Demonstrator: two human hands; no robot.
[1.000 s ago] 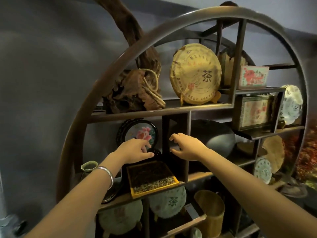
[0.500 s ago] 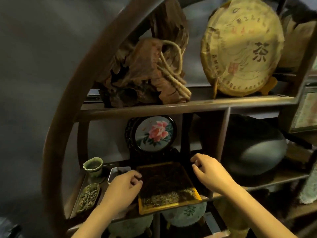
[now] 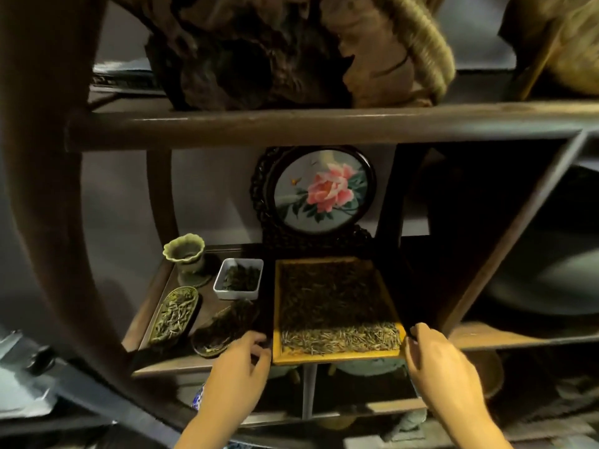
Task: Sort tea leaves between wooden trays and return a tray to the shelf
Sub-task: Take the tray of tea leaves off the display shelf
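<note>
Open shelf front at 6 o'clock lets hands reach the tray (image 3: 337,355). The round flower panel (image 3: 319,191) blocks 12 o'clock, a white dish (image 3: 238,279) crowds 9 o'clock, a dark post (image 3: 390,202) stands at 2 o'clock.

Yellow wooden tray (image 3: 337,355), dark wooden shelf (image 3: 291,128)

left hand (image 3: 238,361) and right hand (image 3: 436,358) dropped to tray (image 3: 337,357) front corners

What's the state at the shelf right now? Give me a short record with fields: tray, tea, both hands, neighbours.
tray: wooden tray on the shelf, near edge overhanging
tea: dark leaves at back, pale strip in front
left hand: at the tray's left corner
right hand: at the right corner
grip: cannot tell
neighbours: white dish, green cup, flower plaque behind
</note>
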